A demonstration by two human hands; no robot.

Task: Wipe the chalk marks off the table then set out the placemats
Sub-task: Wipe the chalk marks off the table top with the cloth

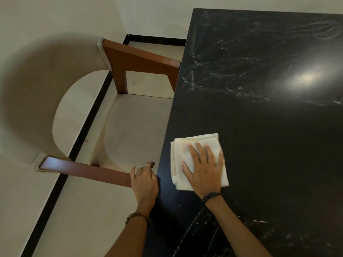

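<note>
My right hand (204, 168) lies spread flat on the folded white cloth (198, 160), pressing it to the black table (278, 145) near its left edge. The densest chalk marks (219, 76) lie toward twelve o'clock from the cloth, so I judge the wipe goes straight away from me. My left hand (145, 180) curls over the table edge at nine o'clock, beside the chair arm (87, 171).

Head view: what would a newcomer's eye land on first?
The pale folded cloth on the black table, near its left edge, with the right hand pressed flat on it. Next, white chalk marks scrawled across the far part, and the left hand at the table's edge beside the chair.
</note>
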